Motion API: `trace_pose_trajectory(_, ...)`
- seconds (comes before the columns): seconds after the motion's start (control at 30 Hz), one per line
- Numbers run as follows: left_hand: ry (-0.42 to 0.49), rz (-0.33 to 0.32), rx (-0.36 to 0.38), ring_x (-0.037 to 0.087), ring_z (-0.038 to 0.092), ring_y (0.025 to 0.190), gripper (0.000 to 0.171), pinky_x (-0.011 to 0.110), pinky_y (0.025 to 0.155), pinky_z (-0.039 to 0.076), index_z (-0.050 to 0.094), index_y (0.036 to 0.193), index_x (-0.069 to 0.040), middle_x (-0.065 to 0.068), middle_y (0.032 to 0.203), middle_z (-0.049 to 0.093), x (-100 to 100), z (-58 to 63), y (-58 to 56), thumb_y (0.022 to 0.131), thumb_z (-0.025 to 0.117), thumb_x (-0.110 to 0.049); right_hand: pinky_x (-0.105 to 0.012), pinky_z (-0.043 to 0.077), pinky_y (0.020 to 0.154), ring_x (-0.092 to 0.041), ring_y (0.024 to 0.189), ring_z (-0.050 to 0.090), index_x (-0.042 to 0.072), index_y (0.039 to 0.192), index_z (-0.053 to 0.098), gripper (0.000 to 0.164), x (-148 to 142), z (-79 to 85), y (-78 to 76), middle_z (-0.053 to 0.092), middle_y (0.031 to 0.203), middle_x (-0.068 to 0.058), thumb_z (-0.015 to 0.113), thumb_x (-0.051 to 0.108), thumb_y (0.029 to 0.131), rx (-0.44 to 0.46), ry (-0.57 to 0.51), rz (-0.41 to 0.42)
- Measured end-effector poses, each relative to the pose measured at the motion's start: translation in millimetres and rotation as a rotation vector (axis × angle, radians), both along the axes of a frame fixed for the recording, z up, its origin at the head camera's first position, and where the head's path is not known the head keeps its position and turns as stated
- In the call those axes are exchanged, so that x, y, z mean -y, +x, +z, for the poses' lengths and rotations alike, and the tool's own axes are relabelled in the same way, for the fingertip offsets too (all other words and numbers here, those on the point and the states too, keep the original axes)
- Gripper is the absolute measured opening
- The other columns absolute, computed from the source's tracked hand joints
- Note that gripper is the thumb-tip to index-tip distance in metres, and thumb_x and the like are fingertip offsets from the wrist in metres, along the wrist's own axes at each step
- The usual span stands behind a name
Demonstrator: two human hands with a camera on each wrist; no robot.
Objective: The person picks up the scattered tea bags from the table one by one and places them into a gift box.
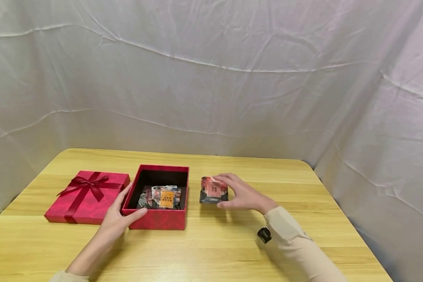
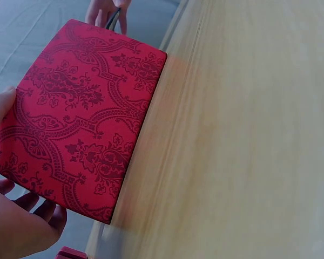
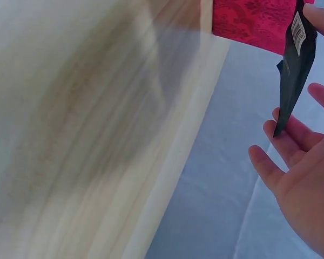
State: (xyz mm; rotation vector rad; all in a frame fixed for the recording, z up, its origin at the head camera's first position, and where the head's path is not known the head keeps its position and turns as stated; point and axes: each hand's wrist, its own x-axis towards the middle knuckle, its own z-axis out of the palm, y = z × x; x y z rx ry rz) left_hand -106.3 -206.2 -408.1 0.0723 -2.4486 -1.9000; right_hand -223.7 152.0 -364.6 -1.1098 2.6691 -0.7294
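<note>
An open red patterned box (image 1: 158, 221) with a dark inside stands on the table, several printed sachets (image 1: 167, 198) lying in its front part. My left hand (image 1: 117, 219) holds its near left corner, thumb along the front rim and fingers on the left side. In the left wrist view, the box's patterned wall (image 2: 81, 118) faces the camera between thumb and fingers. To the right of the box, my right hand (image 1: 243, 196) pinches a dark sachet with a pink label (image 1: 214, 189) by its edges, between thumb and fingertips. The right wrist view shows this sachet (image 3: 297, 70) nearly edge-on, with a barcode.
Left of the box lies its red lid (image 1: 58, 207), topped with a dark red ribbon bow (image 1: 89, 183). Everything sits on a light wooden table (image 1: 197, 258). Behind and to the right hangs a pale cloth (image 1: 211, 78). A small black device (image 1: 264, 235) is at the right wrist.
</note>
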Motion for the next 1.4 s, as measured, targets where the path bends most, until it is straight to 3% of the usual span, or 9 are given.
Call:
trace_pose_trajectory(0.2, 0.029, -0.002, -0.014, 0.037, 0.034, 0.128, 0.090, 0.056, 0.102, 0.032, 0.013, 0.157, -0.018, 0.022, 0.149, 0.031, 0, 0.2, 0.3, 0.088, 0.071, -0.021, -0.057, 0.033, 0.103, -0.032, 0.135, 0.032, 0.014, 0.148, 0.039, 0.079, 5, 8.6, -1.1, 0.035, 0.149, -0.015, 0.075, 0.036, 0.081, -0.025, -0.004, 0.014)
trace_pose_trajectory(0.27, 0.035, -0.002, -0.015, 0.037, 0.033, 0.129, 0.090, 0.059, 0.103, 0.029, 0.013, 0.157, -0.018, 0.022, 0.149, 0.030, -1, 0.0, 0.4, 0.088, 0.071, -0.020, -0.057, 0.034, 0.103, -0.032, 0.135, 0.032, 0.015, 0.148, 0.039, 0.078, 7, 11.0, -1.4, 0.035, 0.149, -0.014, 0.074, 0.036, 0.082, -0.024, 0.002, 0.012)
trace_pose_trajectory(0.47, 0.007, 0.010, -0.005, 0.034, 0.035, 0.128, 0.090, 0.047, 0.100, 0.035, 0.014, 0.157, -0.021, 0.021, 0.149, 0.032, -1, -1.2, 0.0, 0.088, 0.072, -0.022, -0.057, 0.033, 0.104, -0.031, 0.135, 0.031, 0.015, 0.149, 0.038, 0.076, 12, 16.9, -3.8, 0.034, 0.149, -0.012, 0.073, 0.036, 0.084, -0.025, 0.006, 0.033)
trace_pose_trajectory(0.6, 0.017, 0.009, -0.006, 0.035, 0.035, 0.127, 0.090, 0.049, 0.101, 0.034, 0.013, 0.157, -0.020, 0.021, 0.149, 0.032, -1, -2.1, -0.1, 0.088, 0.071, -0.022, -0.056, 0.033, 0.104, -0.030, 0.136, 0.031, 0.015, 0.149, 0.038, 0.075, 17, 20.5, -5.7, 0.035, 0.149, -0.012, 0.072, 0.035, 0.085, -0.032, 0.003, 0.045)
trace_pose_trajectory(0.83, 0.005, 0.009, -0.001, 0.034, 0.038, 0.126, 0.089, 0.039, 0.096, 0.039, 0.014, 0.157, -0.019, 0.020, 0.148, 0.033, 0, -1.5, -0.9, 0.089, 0.071, -0.022, -0.056, 0.033, 0.104, -0.030, 0.135, 0.032, 0.016, 0.149, 0.039, 0.075, 23, 21.9, -9.5, 0.035, 0.149, -0.012, 0.072, 0.036, 0.085, -0.029, 0.012, 0.053)
trace_pose_trajectory(1.0, 0.027, 0.006, -0.001, 0.034, 0.036, 0.128, 0.089, 0.051, 0.101, 0.034, 0.014, 0.157, -0.019, 0.020, 0.149, 0.032, -1, -1.1, -0.5, 0.088, 0.071, -0.021, -0.055, 0.034, 0.104, -0.030, 0.135, 0.033, 0.016, 0.149, 0.039, 0.076, 27, 25.7, -11.8, 0.035, 0.149, -0.012, 0.071, 0.039, 0.084, -0.034, 0.017, 0.063)
trace_pose_trajectory(1.23, 0.020, 0.007, 0.005, 0.033, 0.037, 0.126, 0.089, 0.024, 0.090, 0.040, 0.014, 0.157, -0.019, 0.020, 0.149, 0.033, -1, -0.4, -0.6, 0.088, 0.071, -0.023, -0.055, 0.033, 0.104, -0.029, 0.135, 0.032, 0.018, 0.149, 0.038, 0.075, 38, 33.2, -14.5, 0.036, 0.149, -0.012, 0.070, 0.039, 0.085, -0.059, 0.045, 0.088)
trace_pose_trajectory(1.3, 0.025, 0.003, -0.004, 0.034, 0.038, 0.126, 0.089, 0.030, 0.095, 0.040, 0.014, 0.157, -0.019, 0.020, 0.149, 0.032, 0, -0.5, -0.4, 0.088, 0.071, -0.022, -0.055, 0.033, 0.104, -0.029, 0.135, 0.032, 0.018, 0.149, 0.038, 0.075, 41, 35.0, -14.9, 0.036, 0.149, -0.011, 0.069, 0.040, 0.085, -0.062, 0.056, 0.093)
trace_pose_trajectory(1.4, 0.029, -0.003, -0.017, 0.037, 0.037, 0.127, 0.089, 0.049, 0.101, 0.035, 0.013, 0.157, -0.018, 0.021, 0.149, 0.032, 0, -1.0, 0.0, 0.088, 0.071, -0.022, -0.055, 0.034, 0.104, -0.028, 0.135, 0.032, 0.018, 0.149, 0.038, 0.075, 47, 37.2, -15.5, 0.035, 0.150, -0.010, 0.069, 0.041, 0.085, -0.060, 0.065, 0.095)
